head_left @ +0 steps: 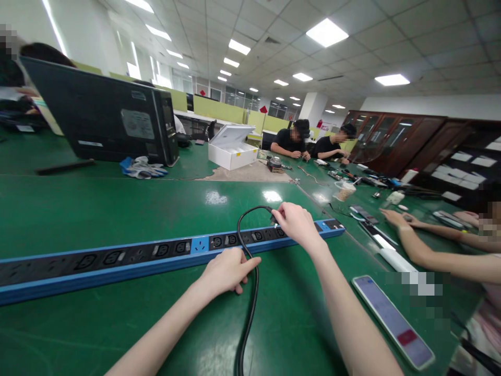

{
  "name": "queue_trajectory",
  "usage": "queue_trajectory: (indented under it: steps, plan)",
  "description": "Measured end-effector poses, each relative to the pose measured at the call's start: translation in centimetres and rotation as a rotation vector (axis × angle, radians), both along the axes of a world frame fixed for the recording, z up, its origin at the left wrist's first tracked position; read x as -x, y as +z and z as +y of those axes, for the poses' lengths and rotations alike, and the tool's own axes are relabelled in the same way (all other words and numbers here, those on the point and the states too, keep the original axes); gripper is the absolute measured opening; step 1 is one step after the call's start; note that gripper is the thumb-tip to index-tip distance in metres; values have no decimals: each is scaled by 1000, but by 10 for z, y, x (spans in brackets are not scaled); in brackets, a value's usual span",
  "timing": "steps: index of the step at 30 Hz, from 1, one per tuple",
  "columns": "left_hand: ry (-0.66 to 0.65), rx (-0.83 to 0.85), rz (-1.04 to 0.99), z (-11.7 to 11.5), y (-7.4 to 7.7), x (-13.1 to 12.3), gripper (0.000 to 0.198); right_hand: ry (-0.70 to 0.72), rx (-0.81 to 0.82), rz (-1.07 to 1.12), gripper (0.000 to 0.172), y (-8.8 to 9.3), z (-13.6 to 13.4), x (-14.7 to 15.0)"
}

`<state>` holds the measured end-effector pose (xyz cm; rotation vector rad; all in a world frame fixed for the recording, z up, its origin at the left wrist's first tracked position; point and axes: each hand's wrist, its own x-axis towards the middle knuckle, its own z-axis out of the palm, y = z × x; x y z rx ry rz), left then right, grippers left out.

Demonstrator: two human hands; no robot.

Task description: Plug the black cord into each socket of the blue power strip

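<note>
A long blue and black power strip (117,258) with several sockets lies across the green table (78,209). My right hand (298,224) is closed on a black plug at the end of a black cable (250,308), right over the strip's sockets near its right end. The cable loops up from the plug, curves back and runs down toward me. My left hand (229,270) rests on the table against the strip's front edge, fingers curled loosely over the cable.
A phone (393,321) lies face up at the right. A co-worker's arms (430,245) reach in from the right. A black computer case (102,115), gloves (143,168) and an open white box (231,149) stand farther back. Two people sit at the far end.
</note>
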<state>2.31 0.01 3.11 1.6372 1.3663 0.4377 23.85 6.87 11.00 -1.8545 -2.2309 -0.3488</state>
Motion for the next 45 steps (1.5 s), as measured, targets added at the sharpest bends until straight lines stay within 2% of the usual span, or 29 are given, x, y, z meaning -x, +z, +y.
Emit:
queue_trajectory:
  steps: [2,4,8,14,19,21,24,27,29,32,35,37,41,45]
  plan:
    - [14,-88,108,-2,-5,-3,49,-12,3,-27,44,-10,2,8]
    - [26,-115,125,-2,-7,-5,39,-26,22,-60,42,-18,4,12]
    - [90,-113,108,-1,2,-3,27,-36,89,-104,41,-22,7,7]
    - [80,-178,154,1,23,12,34,26,189,-130,43,-12,4,-5]
    - [62,-199,257,1,28,15,42,58,151,-111,43,-17,4,0]
    - [81,-276,330,3,30,19,47,38,115,-103,41,-21,5,3]
    - [178,-476,475,10,32,33,48,6,95,-92,40,-25,7,6]
    - [217,-680,530,21,27,52,39,-31,90,-77,40,-27,9,5]
    - [131,-777,503,28,17,64,56,-59,86,-60,39,-27,11,4]
    - [-9,-772,497,35,-3,74,87,-97,102,-23,41,-28,14,4]
    - [-71,-761,570,36,-17,74,87,-122,111,10,43,-30,15,6]
    - [-78,-775,597,36,-20,73,81,-137,104,16,42,-30,15,10]
    - [-82,-765,590,34,-15,71,77,-156,100,5,40,-27,11,15]
    - [-75,-750,586,33,-11,70,73,-41,165,16,38,-17,5,7]
